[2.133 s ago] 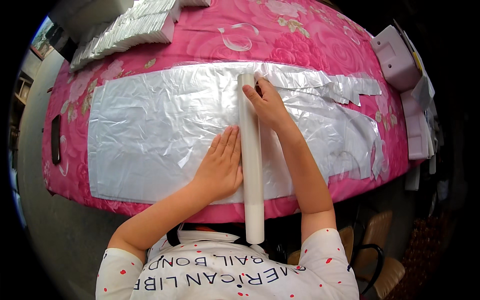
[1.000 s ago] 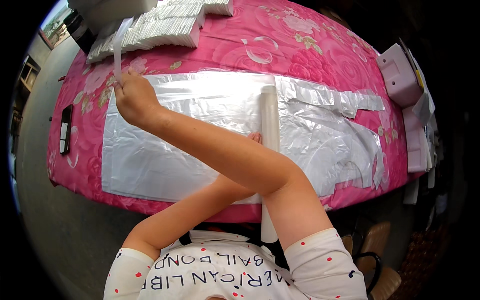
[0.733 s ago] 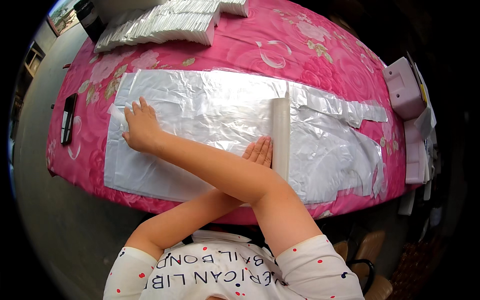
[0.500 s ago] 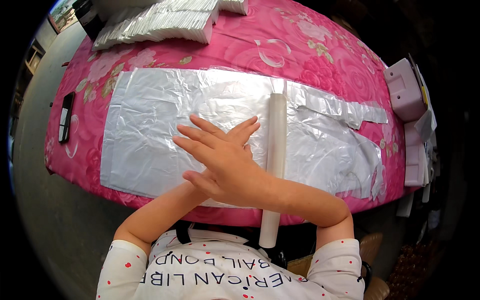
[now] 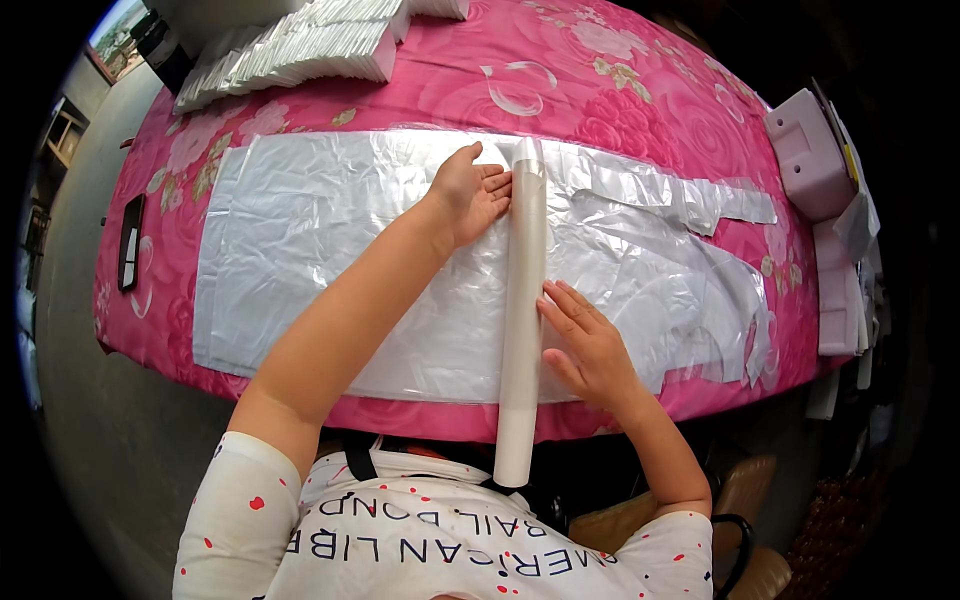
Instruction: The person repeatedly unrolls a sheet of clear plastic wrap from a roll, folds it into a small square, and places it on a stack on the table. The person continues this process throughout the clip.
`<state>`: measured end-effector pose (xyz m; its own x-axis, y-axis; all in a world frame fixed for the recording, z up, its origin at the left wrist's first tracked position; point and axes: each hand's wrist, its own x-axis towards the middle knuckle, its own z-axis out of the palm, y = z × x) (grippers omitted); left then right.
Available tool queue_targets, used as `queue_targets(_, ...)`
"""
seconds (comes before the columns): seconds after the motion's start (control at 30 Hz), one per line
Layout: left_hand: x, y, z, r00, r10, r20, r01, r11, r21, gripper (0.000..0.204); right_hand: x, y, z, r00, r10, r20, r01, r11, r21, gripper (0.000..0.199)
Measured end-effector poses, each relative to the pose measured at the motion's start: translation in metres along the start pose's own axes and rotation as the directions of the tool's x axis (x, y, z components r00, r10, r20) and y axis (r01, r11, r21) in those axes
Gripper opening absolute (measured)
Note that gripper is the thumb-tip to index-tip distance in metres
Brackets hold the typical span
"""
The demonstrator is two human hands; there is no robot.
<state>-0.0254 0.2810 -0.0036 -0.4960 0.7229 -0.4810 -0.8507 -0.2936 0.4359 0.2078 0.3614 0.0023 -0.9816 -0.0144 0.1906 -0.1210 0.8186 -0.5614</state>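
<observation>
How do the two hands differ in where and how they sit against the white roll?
The left hand presses the white roll near its far end, from the roll's left; the right hand touches it nearer the middle, from the right. The left arm is stretched far out; the right is bent close. Both hands are open, fingers against the roll, over the clear plastic sheet.

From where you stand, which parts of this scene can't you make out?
- Head view: the long white roll covers the strip of clear plastic sheet beneath it.
- The right hand hides its own palm.
- Stacked white packets are cut off by the top edge.
- The flat black object at the table's left rim is too small to identify.
</observation>
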Motion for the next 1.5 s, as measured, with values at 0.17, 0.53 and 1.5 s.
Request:
queue_targets(0.17, -0.033, 0.013, -0.017, 0.978, 0.205, -0.027, -0.174, 0.888, 0.425, 0.051, 0.014, -0.004, 0.005, 0.989, -0.056, 0.136, 0.078, 0.982, -0.169, 0.054)
queue_targets(0.53, -0.199, 0.103, -0.161, 0.850, 0.527, -0.002, -0.399, 0.645, 0.652, 0.042, 0.127, -0.162, 0.125, 0.624, -0.724, 0.295, 0.455, 0.643, 0.616, 0.051)
queue_targets(1.5, -0.328, 0.025, -0.205, 0.951, 0.172, 0.255, -0.198, 0.977, 0.077, 0.075, 0.228, -0.216, 0.181, 0.938, 0.125, 0.323, -0.266, -0.338, 0.903, 0.061)
